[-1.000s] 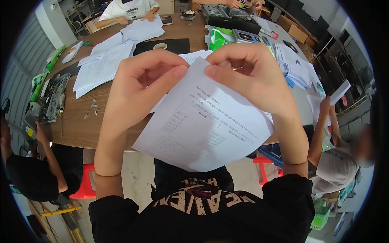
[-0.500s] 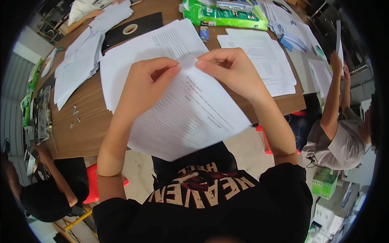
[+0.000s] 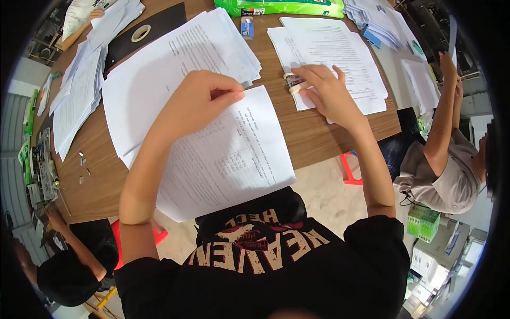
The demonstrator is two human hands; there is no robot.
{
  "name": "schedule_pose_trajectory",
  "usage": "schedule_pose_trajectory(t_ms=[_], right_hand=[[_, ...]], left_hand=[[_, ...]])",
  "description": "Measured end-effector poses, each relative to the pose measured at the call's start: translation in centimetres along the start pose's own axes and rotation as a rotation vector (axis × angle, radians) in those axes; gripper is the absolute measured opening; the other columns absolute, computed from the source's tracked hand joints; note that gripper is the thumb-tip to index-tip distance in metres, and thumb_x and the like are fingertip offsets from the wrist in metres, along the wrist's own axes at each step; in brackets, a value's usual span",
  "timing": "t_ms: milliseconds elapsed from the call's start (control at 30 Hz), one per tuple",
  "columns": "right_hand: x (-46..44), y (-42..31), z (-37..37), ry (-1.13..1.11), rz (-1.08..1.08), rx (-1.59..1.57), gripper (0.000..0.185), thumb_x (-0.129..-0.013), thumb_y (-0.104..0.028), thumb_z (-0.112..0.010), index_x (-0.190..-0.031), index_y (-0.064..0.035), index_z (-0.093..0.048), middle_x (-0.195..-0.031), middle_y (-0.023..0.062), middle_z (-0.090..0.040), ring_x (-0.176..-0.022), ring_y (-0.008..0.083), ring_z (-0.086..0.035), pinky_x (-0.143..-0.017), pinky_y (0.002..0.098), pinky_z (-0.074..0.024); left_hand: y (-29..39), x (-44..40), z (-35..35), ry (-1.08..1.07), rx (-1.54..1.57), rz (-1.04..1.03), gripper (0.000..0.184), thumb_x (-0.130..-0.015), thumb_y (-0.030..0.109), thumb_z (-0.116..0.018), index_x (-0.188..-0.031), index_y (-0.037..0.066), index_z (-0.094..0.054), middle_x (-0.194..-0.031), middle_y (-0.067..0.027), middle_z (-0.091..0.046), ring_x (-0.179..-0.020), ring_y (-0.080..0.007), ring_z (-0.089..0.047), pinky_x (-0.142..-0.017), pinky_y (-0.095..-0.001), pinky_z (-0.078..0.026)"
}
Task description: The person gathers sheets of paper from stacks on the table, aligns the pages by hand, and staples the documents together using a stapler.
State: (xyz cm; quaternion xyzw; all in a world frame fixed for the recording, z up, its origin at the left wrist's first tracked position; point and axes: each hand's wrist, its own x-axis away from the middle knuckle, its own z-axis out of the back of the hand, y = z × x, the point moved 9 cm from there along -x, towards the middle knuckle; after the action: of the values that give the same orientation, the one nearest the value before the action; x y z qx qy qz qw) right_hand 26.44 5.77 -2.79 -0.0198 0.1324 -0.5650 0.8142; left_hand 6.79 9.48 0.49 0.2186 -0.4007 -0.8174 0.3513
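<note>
Left hand (image 3: 199, 101) pinches paper (image 3: 228, 154); right hand (image 3: 330, 93) touches perhaps a stapler (image 3: 296, 88).

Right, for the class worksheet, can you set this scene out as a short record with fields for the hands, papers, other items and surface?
Left hand: pinches a printed sheet near its top edge
Right hand: fingers at a small cream-and-dark tool, perhaps a stapler; grip unclear
Nearby papers: one stack partly hidden by the sheet; another stack by the right hand
Other items: tape roll on a black mat; blue box
Surface: brown table
</note>
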Motion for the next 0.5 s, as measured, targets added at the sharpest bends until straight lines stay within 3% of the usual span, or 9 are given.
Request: schedule_pose_trajectory(t_ms=[100, 200, 267, 367, 500], right_hand=[[-0.7, 0.1, -0.3, -0.021, -0.016, 0.012, 0.043, -0.087, -0.011, -0.057, -0.129, -0.015, -0.048, -0.119, 0.0068, -0.053, -0.113, 0.0271, -0.051, -0.106, 0.0537, -0.0228], [-1.0, -1.3, 1.4, 0.021, -0.001, -0.085, 0.036, -0.09, -0.011, -0.053, -0.126, -0.0119, -0.05, -0.114, 0.0095, -0.054, -0.107, 0.0295, -0.053, -0.102, 0.048, -0.0313], [-1.0, -2.1, 2.4, 0.004, -0.022, -0.482, 0.031, -0.092, -0.011, -0.049, -0.123, -0.0082, -0.051, -0.112, 0.0126, -0.054, -0.104, 0.0312, -0.054, -0.094, 0.0401, -0.0398], [-1.0, -2.4, 2.7, 0.053, 0.032, -0.314, 0.032, -0.092, -0.011, -0.051, -0.123, -0.0057, -0.05, -0.111, 0.0148, -0.054, -0.102, 0.0317, -0.054, -0.087, 0.0335, -0.0434], [-1.3, 0.2, 0.5, 0.043, 0.009, -0.07, 0.039, -0.09, -0.01, -0.053, -0.129, -0.0071, -0.048, -0.114, 0.0148, -0.054, -0.103, 0.0323, -0.054, -0.089, 0.035, -0.0425]], left_hand=[[-0.3, -0.2, -0.3, -0.053, -0.062, 0.068, 0.019, -0.087, 0.016, -0.063, -0.085, -0.002, -0.066, -0.069, -0.0019, -0.059, -0.062, -0.0075, -0.047, -0.059, -0.0229, -0.041], [-0.5, -0.3, -0.4, -0.054, -0.084, 0.058, 0.019, -0.087, 0.017, -0.063, -0.086, -0.002, -0.066, -0.068, -0.0016, -0.059, -0.062, -0.0074, -0.047, -0.059, -0.0225, -0.041], [-0.6, -0.4, -0.6, -0.024, -0.055, 0.03, 0.019, -0.086, 0.016, -0.062, -0.083, -0.002, -0.064, -0.063, -0.0033, -0.053, -0.057, -0.0093, -0.043, -0.055, -0.0251, -0.038], [-0.5, -0.3, -0.7, 0.007, -0.021, -0.001, 0.019, -0.086, 0.016, -0.061, -0.081, -0.002, -0.063, -0.057, -0.0047, -0.048, -0.053, -0.0111, -0.04, -0.052, -0.0274, -0.035], [-0.4, -0.2, -0.9, 0.002, 0.032, -0.003, 0.018, -0.086, 0.016, -0.061, -0.081, -0.002, -0.063, -0.058, -0.0042, -0.049, -0.054, -0.0109, -0.04, -0.052, -0.027, -0.036]])
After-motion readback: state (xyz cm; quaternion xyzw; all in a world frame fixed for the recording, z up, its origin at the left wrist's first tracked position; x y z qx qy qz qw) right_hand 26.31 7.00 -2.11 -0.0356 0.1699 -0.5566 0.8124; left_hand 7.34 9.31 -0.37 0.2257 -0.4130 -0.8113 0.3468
